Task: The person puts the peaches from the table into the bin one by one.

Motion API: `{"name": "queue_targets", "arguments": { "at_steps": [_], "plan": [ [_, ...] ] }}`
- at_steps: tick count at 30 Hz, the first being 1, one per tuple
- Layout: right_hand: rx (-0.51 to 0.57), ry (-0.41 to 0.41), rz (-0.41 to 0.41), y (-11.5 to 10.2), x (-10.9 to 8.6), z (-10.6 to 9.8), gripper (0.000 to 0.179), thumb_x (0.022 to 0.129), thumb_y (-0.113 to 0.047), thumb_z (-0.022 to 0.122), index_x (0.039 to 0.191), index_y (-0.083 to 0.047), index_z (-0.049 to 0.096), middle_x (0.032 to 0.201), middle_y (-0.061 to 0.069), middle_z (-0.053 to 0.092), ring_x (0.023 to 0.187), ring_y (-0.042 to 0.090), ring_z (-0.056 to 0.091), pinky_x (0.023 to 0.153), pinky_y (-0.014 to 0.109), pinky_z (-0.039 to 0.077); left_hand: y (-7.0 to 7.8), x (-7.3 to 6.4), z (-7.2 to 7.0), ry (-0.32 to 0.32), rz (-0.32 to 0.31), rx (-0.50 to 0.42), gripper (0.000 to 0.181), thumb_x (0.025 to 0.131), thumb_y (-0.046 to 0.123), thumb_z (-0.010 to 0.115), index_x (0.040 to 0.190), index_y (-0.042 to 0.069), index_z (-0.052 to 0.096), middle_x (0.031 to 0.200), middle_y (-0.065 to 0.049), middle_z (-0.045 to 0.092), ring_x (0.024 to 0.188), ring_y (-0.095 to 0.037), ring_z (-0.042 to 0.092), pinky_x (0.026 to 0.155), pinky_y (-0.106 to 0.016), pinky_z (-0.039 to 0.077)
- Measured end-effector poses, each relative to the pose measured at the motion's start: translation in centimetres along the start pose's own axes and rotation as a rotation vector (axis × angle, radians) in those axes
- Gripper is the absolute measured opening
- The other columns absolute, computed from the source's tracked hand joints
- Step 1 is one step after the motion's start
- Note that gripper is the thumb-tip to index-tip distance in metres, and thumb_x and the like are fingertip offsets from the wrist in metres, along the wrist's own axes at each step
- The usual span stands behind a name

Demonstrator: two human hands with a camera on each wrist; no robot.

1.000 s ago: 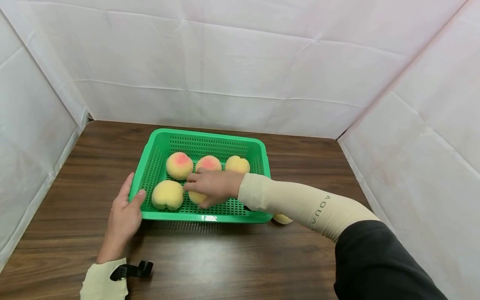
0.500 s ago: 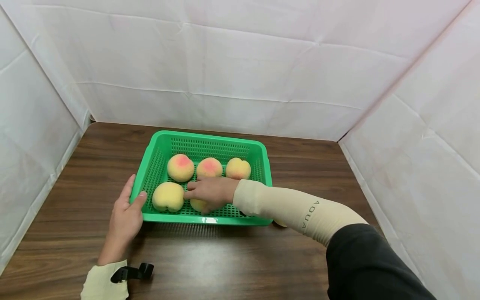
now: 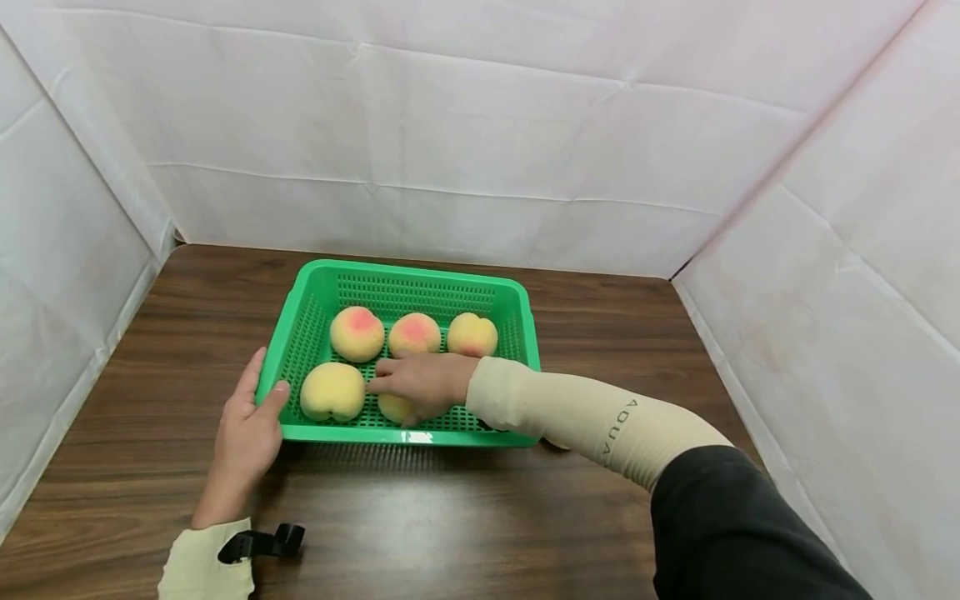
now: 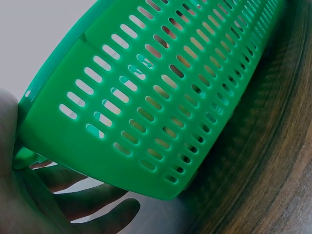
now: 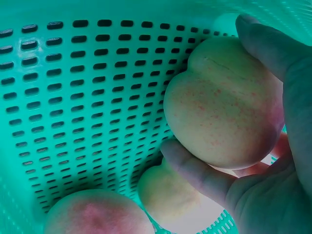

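Note:
A green plastic basket point(image 3: 480, 437) sits on the table, with several yellow peaches inside, some blushed pink. My left hand point(image 3: 247, 433) grips its left front corner, thumb at the rim. In the left wrist view the fingers point(image 4: 87, 200) reach along the outside below the corner. My right hand point(image 3: 431, 383) is inside the basket at the front middle and holds a peach point(image 5: 224, 102) between thumb and fingers. Left of it lies another peach point(image 3: 333, 392). Three more, including a pink-topped peach point(image 3: 357, 334), stand in the back row.
The basket stands on a dark wooden table point(image 3: 405, 517). White sheeting point(image 3: 480, 125) closes off the back and both sides. A sliver of a yellow round thing point(image 3: 555, 445) shows outside the basket's right front corner, mostly hidden by the right sleeve point(image 3: 585, 408).
My right hand has lowered slightly toward the basket's front with the peach, and its forearm has shifted left, covering more of the yellow thing outside. My left hand keeps its grip on the corner.

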State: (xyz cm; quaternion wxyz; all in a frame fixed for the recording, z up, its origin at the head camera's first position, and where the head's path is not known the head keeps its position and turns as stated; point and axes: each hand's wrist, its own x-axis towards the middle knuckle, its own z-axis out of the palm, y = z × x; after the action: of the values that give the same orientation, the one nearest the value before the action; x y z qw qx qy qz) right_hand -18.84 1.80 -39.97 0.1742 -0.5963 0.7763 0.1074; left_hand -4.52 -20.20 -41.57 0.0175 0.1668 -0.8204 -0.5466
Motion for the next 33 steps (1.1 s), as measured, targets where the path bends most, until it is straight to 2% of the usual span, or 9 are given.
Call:
{"name": "queue_targets", "arguments": {
  "at_steps": [4,10,14,19,23,28,33],
  "plan": [
    [0.012,0.002,0.004,0.0,-0.1,-0.1,0.071,0.094,-0.043,0.078,0.156,-0.023,0.048,0.144,-0.001,0.054,0.122,0.019,0.056,0.1,0.027,0.052,0.0,0.0,0.0,0.006,0.003,0.005,0.065,0.113,0.028,0.039,0.17,0.021,0.006,0.176,-0.014,0.01,0.163,-0.039,0.009,0.129,-0.065,0.013],
    [0.064,0.004,0.039,0.1,-0.8,-0.7,0.075,0.095,-0.044,0.076,0.159,-0.023,0.043,0.156,-0.001,0.048,0.136,0.022,0.051,0.11,0.032,0.049,-0.1,0.0,0.0,0.009,0.012,0.001,0.065,0.113,0.028,0.039,0.17,0.022,0.007,0.176,-0.015,0.012,0.162,-0.039,0.01,0.129,-0.065,0.013],
    [0.087,0.053,0.03,0.5,-1.8,-1.2,0.071,0.099,-0.043,0.071,0.159,-0.019,0.044,0.161,0.001,0.045,0.143,0.024,0.047,0.117,0.034,0.045,-0.1,0.1,0.0,0.006,0.004,0.01,0.066,0.113,0.029,0.039,0.17,0.023,0.006,0.176,-0.014,0.011,0.163,-0.038,0.009,0.129,-0.065,0.013],
    [0.107,0.152,0.012,0.8,-4.5,-2.1,0.074,0.101,-0.049,0.067,0.162,-0.017,0.039,0.166,0.002,0.041,0.155,0.025,0.034,0.119,0.035,0.043,0.0,0.0,-0.1,0.003,0.0,0.017,0.066,0.113,0.029,0.039,0.17,0.023,0.006,0.176,-0.014,0.011,0.162,-0.039,0.01,0.128,-0.066,0.013],
    [0.127,0.237,0.025,1.7,-7.3,-2.4,0.081,0.1,-0.052,0.066,0.165,-0.017,0.033,0.17,0.005,0.034,0.16,0.03,0.025,0.124,0.045,0.038,0.1,0.0,0.0,0.001,-0.004,0.012,0.065,0.113,0.029,0.039,0.17,0.022,0.007,0.176,-0.014,0.011,0.162,-0.039,0.01,0.128,-0.066,0.013],
    [0.2,0.289,0.106,2.8,-10.9,-2.2,0.086,0.1,-0.058,0.063,0.168,-0.022,0.025,0.175,0.003,0.024,0.163,0.032,0.017,0.13,0.055,0.024,0.1,-0.1,0.1,-0.01,-0.017,0.003,0.065,0.114,0.031,0.038,0.17,0.024,0.005,0.177,-0.011,0.008,0.163,-0.038,0.007,0.129,-0.066,0.013],
    [0.2,0.308,0.173,3.7,-13.6,-1.2,0.085,0.101,-0.061,0.059,0.168,-0.025,0.023,0.176,0.001,0.018,0.164,0.031,0.014,0.13,0.057,0.023,-0.1,-0.1,0.1,-0.013,-0.009,0.003,0.065,0.114,0.031,0.036,0.17,0.023,0.003,0.177,-0.011,0.006,0.163,-0.039,0.006,0.128,-0.066,0.012]
  ]
}}
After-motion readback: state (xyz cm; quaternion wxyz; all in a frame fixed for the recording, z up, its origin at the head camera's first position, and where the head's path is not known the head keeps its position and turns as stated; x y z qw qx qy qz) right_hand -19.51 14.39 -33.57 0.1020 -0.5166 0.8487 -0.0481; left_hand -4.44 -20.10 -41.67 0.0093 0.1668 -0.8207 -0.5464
